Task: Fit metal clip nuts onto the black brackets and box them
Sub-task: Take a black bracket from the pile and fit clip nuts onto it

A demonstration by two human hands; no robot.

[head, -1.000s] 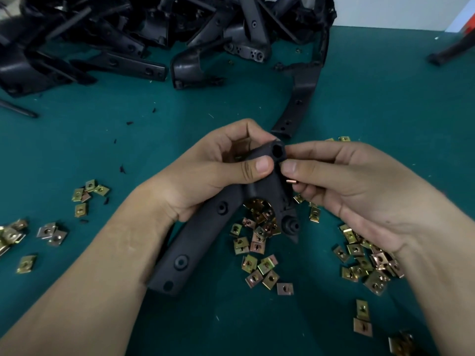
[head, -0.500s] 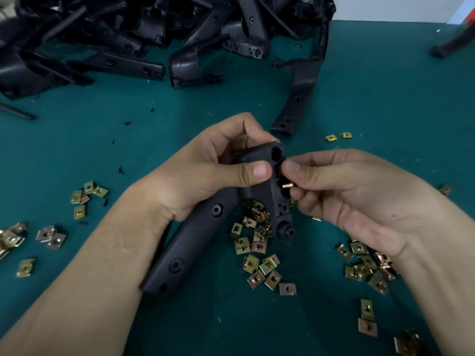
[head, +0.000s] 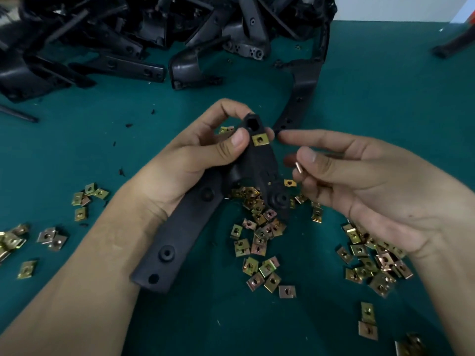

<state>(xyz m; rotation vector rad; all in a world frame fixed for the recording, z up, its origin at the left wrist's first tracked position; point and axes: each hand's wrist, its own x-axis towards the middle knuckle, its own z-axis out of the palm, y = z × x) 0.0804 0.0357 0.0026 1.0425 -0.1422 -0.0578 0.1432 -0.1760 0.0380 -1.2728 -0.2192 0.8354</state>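
Observation:
My left hand (head: 195,160) grips a long black bracket (head: 180,242) by its upper end, lower end pointing toward me. A brass clip nut (head: 260,139) sits fitted on the bracket near its top, just beside my left thumb. A second clip nut (head: 289,182) shows at the bracket's right edge lower down. My right hand (head: 359,181) hovers right of the bracket, index finger stretched toward its top. Its thumb pinches a small clip nut (head: 298,167), seen edge-on, against the fingers.
Loose clip nuts (head: 259,242) lie scattered on the green table (head: 385,93) under and around my hands, with more at the left (head: 48,237) and right (head: 372,260). A heap of black brackets (head: 144,34) fills the far side. One curved bracket (head: 300,96) lies behind my hands.
My right hand has drawn back to the right from the bracket's top, leaving a clip nut seated there. My left hand has tilted the bracket so that face shows.

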